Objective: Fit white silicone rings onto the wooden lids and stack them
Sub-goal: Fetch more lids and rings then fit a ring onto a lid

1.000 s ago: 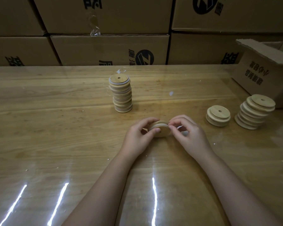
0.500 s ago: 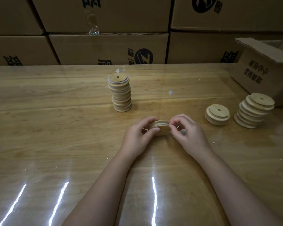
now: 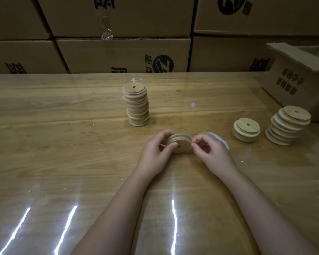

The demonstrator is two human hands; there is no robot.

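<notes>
While both hands stay in the same spot near the middle of the counter, the wooden lid has tipped since a second ago. Its flat face and small centre hole now turn up toward the person. The left hand grips the lid, thumb on the face and fingers curled behind. The right hand pinches the white silicone ring at the lid's right edge. The ring shows as a pale band along the lid's far rim, so I judge it is mostly seated and the last stretch on the right is being worked in. A white loop peeks out behind the right hand; I cannot tell whether it is a spare ring being held or one lying on the counter.

The finished stack stands just beyond the hands and slightly left, with bare counter between. It is tall and a little uneven, so I would set the next lid down gently. To the right, well apart from the hands, sit a short pile and a taller leaning pile of bare lids, the latter close beside an open carton. Stacked cartons wall off the far edge. The near and left parts of the counter give plenty of room for moving.
</notes>
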